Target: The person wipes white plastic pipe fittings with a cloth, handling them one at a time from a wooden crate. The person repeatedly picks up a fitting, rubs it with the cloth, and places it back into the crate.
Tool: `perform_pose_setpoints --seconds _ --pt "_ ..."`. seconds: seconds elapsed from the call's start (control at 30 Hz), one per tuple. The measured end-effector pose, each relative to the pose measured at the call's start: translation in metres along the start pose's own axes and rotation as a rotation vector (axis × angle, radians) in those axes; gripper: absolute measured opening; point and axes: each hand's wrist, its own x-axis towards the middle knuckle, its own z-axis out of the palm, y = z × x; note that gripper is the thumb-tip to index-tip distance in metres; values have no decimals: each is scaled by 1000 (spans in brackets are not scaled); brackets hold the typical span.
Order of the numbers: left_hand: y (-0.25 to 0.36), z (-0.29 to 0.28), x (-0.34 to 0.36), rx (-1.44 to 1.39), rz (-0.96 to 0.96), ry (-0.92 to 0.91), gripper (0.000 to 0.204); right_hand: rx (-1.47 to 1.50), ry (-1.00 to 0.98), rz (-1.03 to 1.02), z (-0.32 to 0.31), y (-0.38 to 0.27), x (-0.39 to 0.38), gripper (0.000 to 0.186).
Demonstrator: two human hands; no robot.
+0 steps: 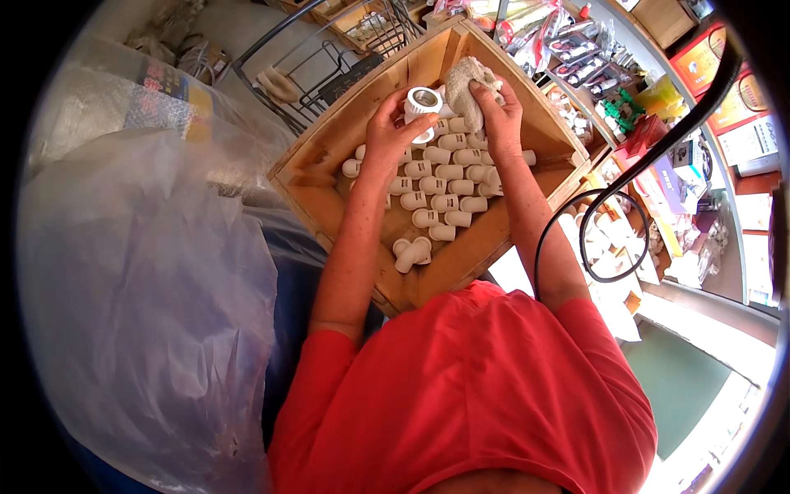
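Note:
My left hand (391,132) is closed around a white plastic pipe fitting (425,102), whose round threaded end faces up. Close by on the right, my right hand (500,115) grips a crumpled beige cloth (467,97), thumb pressed on its top. Both hands are over a wooden box (444,284). Inside it, many white elbow pipe fittings (448,172) lie in loose rows. A small cluster of fittings (411,253) sits apart, toward the near corner. The cloth and my hands hide some of the pieces at the far end.
Large sheets of clear plastic wrap (148,288) bulge on the left. Behind the box stands a black wire rack (288,66). Shelves crowded with packaged goods (584,62) line the right side. A black cable (642,165) loops down beside my right arm.

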Motion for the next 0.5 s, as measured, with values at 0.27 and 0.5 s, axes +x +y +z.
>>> perform_pose_setpoints --seconds 0.27,0.5 --pt "-7 4 -4 156 35 16 44 -105 -114 -81 1 -3 -8 24" --pt "-25 -3 -2 809 267 162 45 -818 -381 -732 8 -11 -12 31"
